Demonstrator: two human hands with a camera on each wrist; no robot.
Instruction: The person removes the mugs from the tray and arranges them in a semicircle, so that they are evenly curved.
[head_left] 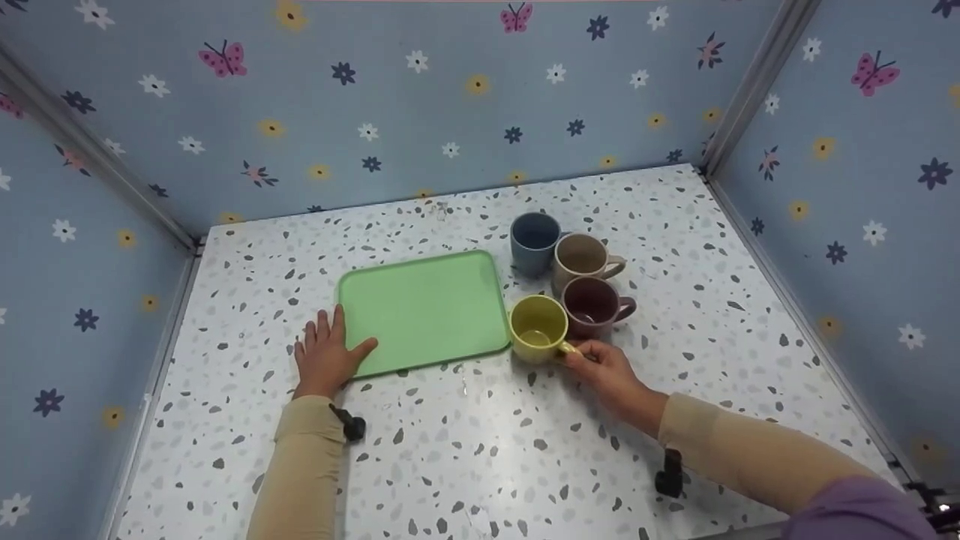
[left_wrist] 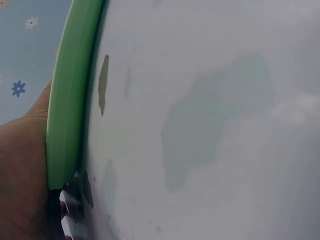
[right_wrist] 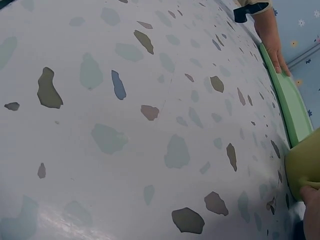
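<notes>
A light green tray (head_left: 424,311) lies flat on the speckled table. My left hand (head_left: 326,356) rests at its near left corner, fingers straight along the left edge and thumb over the rim. In the left wrist view the tray's green edge (left_wrist: 70,95) runs beside the palm. With its fingers, my right hand (head_left: 611,375) pinches the handle of a yellow mug (head_left: 538,330), which stands upright right at the tray's right edge. Part of that mug (right_wrist: 305,160) shows at the right of the right wrist view. Directly behind it stands a maroon mug (head_left: 589,306), handle to the right.
A beige mug (head_left: 581,259) and a blue-grey mug (head_left: 534,244) stand close together farther back, beyond the maroon one. The terrazzo-patterned table (head_left: 465,465) is bounded by flowered blue panels (head_left: 420,97) at the back and both sides.
</notes>
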